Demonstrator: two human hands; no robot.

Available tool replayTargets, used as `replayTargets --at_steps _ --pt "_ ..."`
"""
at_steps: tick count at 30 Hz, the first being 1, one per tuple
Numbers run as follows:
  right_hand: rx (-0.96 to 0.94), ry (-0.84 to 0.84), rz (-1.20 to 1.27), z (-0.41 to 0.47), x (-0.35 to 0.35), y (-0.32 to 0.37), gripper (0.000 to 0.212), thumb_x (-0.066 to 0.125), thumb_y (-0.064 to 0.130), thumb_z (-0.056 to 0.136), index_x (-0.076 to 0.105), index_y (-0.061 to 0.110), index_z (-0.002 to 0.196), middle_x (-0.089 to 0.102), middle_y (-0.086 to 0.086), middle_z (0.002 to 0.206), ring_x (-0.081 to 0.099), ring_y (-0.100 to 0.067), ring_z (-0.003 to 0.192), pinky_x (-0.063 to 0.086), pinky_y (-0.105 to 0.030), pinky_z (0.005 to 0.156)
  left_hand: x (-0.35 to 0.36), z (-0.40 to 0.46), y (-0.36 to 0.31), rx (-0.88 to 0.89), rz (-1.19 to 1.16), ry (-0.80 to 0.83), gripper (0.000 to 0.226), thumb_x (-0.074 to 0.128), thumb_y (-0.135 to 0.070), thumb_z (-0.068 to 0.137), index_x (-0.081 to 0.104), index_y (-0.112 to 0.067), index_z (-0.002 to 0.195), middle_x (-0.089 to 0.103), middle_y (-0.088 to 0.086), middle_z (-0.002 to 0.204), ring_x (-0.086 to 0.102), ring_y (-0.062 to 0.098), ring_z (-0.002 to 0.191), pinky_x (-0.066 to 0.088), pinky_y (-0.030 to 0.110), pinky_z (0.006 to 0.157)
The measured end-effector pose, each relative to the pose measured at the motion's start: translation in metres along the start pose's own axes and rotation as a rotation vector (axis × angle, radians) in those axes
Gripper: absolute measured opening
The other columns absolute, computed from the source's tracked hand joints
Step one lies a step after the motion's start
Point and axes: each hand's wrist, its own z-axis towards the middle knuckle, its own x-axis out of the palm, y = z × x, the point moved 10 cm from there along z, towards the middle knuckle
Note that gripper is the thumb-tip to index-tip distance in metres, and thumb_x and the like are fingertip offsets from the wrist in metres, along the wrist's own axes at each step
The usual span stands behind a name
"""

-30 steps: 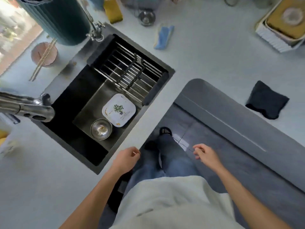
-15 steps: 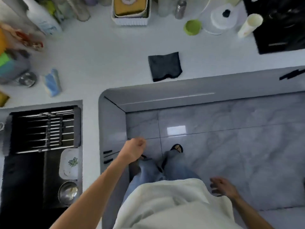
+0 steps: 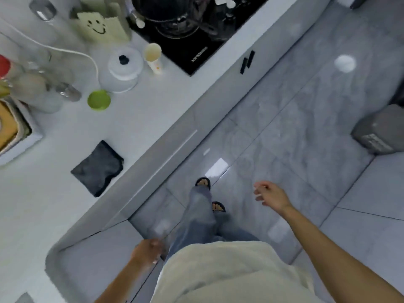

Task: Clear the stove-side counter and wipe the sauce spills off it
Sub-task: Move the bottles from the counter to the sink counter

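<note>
I'm in a home kitchen.
I see a white counter [image 3: 153, 110], a black cooktop [image 3: 196, 51] holding a pot [image 3: 172, 20], and a tiled floor [image 3: 295, 127].
</note>
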Motion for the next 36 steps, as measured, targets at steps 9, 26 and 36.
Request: replayTargets --at_steps 9,26,36 --pt "0.114 -0.114 0.094 0.012 -0.055 0.005 0.018 0.053 0.029 0.105 0.070 0.022 0.106 0.074 -0.002 0.097 0.072 -0.018 0.081 0.054 -0.026 0.069 -0.091 0.032 -0.204 0.166 0.048 0.036 0.020 0.053 -0.004 0.105 0.062 -0.008 0.087 0.063 0.014 0.080 0.058 0.026 0.069 0.042 0.027 0.056" --pt "0.553 -0.103 0.159 0.028 -0.154 -0.097 0.029 0.050 0.020 0.106 0.068 0.005 0.124 0.072 -0.014 0.118 0.066 -0.020 0.087 0.048 -0.018 0.067 -0.078 0.014 -0.650 0.565 0.309 0.060 0.023 0.059 -0.023 0.099 0.072 -0.011 0.085 0.077 0.008 0.085 0.070 0.024 0.077 0.054 0.035 0.081" --pt "0.339 -0.252 0.385 0.171 -0.348 0.026 0.020 0.055 0.024 0.103 0.069 0.013 0.112 0.074 -0.012 0.102 0.069 -0.024 0.079 0.052 -0.029 0.067 -0.089 0.039 -0.685 0.333 0.356 -0.022 0.013 0.064 -0.019 0.102 0.073 -0.012 0.098 0.076 0.004 0.078 0.068 0.015 0.061 0.047 0.017 0.045"
